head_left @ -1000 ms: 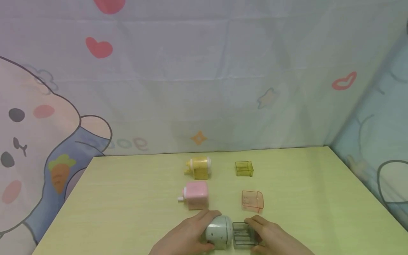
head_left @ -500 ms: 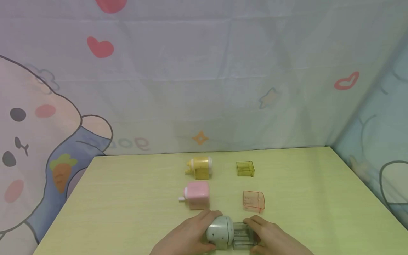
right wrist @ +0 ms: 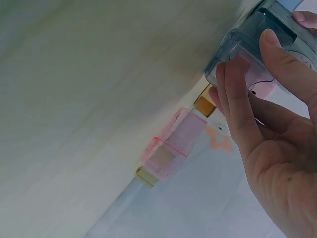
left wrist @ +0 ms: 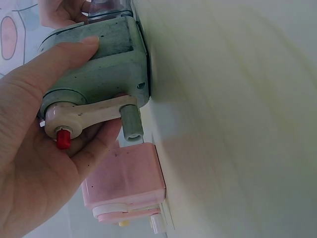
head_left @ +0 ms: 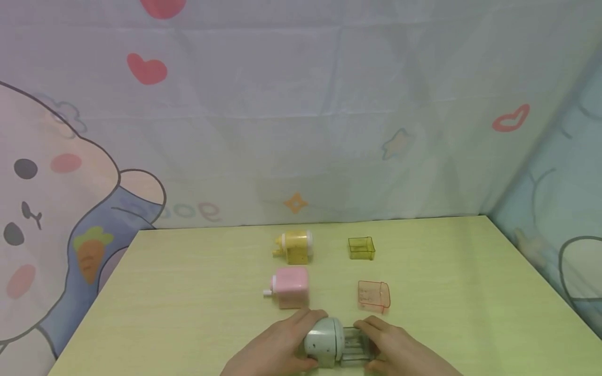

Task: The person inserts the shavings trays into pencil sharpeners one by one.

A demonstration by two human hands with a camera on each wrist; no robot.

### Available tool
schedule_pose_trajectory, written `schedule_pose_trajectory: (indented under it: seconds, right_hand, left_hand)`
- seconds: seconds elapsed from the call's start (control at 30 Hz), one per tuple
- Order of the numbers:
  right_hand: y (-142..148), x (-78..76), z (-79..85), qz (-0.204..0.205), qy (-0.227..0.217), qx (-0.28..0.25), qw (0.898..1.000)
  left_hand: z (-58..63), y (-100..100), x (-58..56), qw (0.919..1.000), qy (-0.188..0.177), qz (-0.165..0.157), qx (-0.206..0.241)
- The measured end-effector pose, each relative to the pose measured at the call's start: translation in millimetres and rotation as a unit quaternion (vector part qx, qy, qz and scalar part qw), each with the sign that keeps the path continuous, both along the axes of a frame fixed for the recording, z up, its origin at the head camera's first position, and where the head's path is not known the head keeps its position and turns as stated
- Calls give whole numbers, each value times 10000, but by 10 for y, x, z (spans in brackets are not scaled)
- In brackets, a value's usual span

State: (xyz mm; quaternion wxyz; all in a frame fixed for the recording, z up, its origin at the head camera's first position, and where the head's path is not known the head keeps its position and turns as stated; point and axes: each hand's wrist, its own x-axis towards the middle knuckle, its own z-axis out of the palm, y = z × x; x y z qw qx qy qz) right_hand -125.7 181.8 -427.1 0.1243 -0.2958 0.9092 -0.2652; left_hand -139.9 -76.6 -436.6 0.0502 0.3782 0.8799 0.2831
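Note:
My left hand grips a pale green crank pencil sharpener from its left side, thumb and fingers on opposite sides of the body. The left wrist view shows its cream crank and red knob. My right hand holds a clear grey shavings drawer by its outer end. The drawer's inner end meets the sharpener's right side and appears to be partly inside the opening; much of it still shows. In the right wrist view, thumb and fingers pinch the drawer.
Behind the hands stands a pink sharpener, with a clear pink drawer to its right. Farther back are a yellow sharpener and a yellow drawer. A printed cloth hangs along the table's back edge.
My right hand has moved slightly left with the grey drawer, so less of the drawer shows beside the green sharpener. The left hand has kept its grip and place.

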Motion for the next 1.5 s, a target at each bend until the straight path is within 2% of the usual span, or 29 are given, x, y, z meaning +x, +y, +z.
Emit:
schedule_pose_trajectory:
  seconds: [0.2,0.43,1.13,1.5]
  right_hand:
    - [5,3,3,45,103,9,9999]
    - [4,-16,-12,56,-3,-28,10000]
    - [-17,-7,-13,25,255,-40,9997]
    - [-25,-17,-18,-45,84,-52,9999]
  left_hand:
    - [2,-1,-2,10000,-28,-24,18]
    - [-1,-5,-9,10000,-73,-16,22]
    - [-29,41,-26,9997,141,-138,134]
    - [-7,56,-19,9998,64,-134,160]
